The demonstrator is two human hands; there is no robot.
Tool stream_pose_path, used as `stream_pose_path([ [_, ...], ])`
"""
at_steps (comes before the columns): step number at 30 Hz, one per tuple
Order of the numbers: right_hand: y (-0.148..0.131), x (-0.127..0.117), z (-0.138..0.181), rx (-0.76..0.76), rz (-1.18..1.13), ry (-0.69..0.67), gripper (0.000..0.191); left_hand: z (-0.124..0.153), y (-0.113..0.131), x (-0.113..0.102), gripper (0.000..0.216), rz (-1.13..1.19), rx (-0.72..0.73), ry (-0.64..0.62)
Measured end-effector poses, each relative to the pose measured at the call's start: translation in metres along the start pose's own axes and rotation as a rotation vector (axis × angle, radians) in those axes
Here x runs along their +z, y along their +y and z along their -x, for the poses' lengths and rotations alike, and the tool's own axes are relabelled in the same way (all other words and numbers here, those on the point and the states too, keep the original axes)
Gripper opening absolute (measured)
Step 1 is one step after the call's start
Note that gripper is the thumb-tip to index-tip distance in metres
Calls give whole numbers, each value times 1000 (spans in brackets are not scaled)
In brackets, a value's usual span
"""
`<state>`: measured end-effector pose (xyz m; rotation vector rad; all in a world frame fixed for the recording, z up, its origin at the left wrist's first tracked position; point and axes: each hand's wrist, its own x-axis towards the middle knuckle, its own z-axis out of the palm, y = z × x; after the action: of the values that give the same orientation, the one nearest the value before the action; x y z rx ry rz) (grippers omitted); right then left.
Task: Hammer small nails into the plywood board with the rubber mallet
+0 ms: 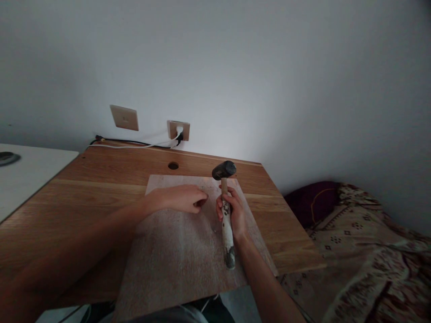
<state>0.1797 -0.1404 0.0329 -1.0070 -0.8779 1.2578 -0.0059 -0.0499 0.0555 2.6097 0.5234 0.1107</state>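
Note:
A rubber mallet [227, 224] with a black head and a worn, white-painted wooden handle is in my right hand [235, 211]. The fingers wrap the upper handle, and the head points up and away from me. My left hand [186, 198] is closed, its thumb and fingertips curled together low over a pale, whitish wooden board [175, 255]. Whatever those fingers hold, if anything, is hidden. The board lies flat beneath both hands and reaches past the near table edge toward me.
The brown wooden table [97, 197] has a round cable hole [173, 165] near the wall. Black and white cables [134, 146] run to a wall socket [178, 130]. A white surface [30, 172] adjoins on the left; a bed with patterned bedding [357, 251] is on the right.

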Motion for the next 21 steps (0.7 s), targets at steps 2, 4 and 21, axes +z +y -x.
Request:
stream_pose_path([
  [2, -1, 1, 0, 2, 1, 7, 29, 11, -10, -21, 12, 69, -94, 47],
  [4, -1, 2, 0, 8, 6, 3, 29, 21, -22, -39, 10, 101, -179, 96],
  [21, 1, 5, 1, 21, -15, 3, 28, 34, -50, -45, 15, -17, -241, 36],
])
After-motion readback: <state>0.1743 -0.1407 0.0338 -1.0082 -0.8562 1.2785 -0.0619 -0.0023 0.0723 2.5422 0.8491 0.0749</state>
